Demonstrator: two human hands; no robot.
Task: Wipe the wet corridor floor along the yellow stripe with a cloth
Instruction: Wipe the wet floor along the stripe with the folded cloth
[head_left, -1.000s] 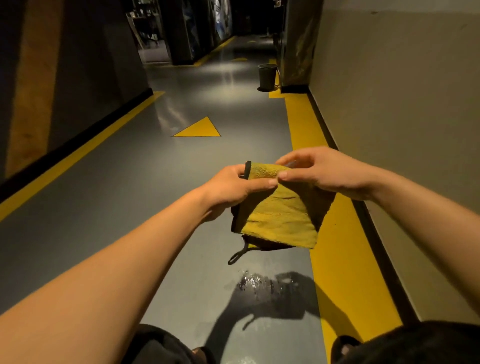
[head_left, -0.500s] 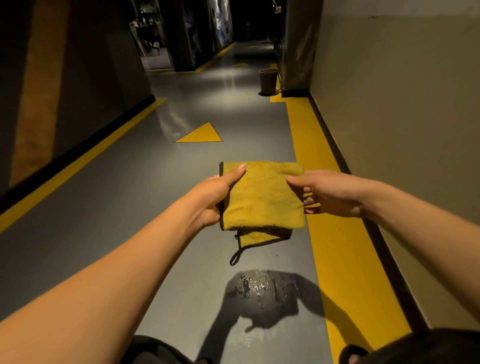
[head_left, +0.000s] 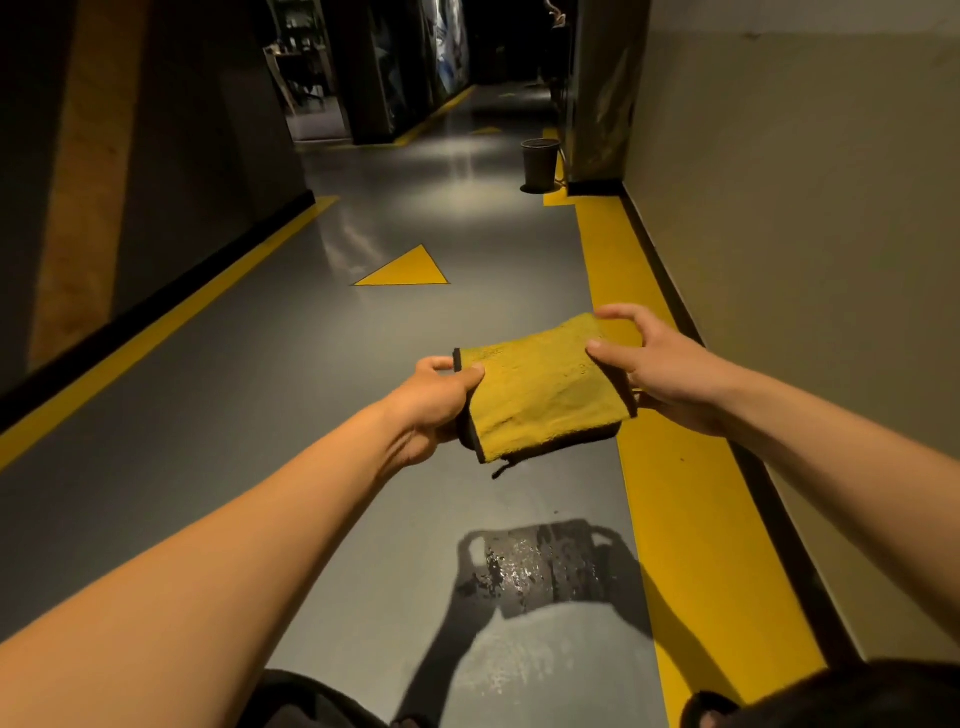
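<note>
folded cloth (head_left: 540, 389) held above floor, left hand (head_left: 434, 402) pinching left edge, right hand (head_left: 657, 371) pinching right edge.

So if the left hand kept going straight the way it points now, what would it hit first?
The left hand points forward and slightly right, gripping the yellow cloth. Beyond the cloth, the right hand probably comes first, though depth is unclear.

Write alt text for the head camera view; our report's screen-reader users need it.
A person's left hand and right hand hold a folded yellow cloth by its ends in the air above a grey corridor floor. A wet patch glistens on the floor below, beside the yellow stripe along the right wall. A dark bin stands farther down.
</note>
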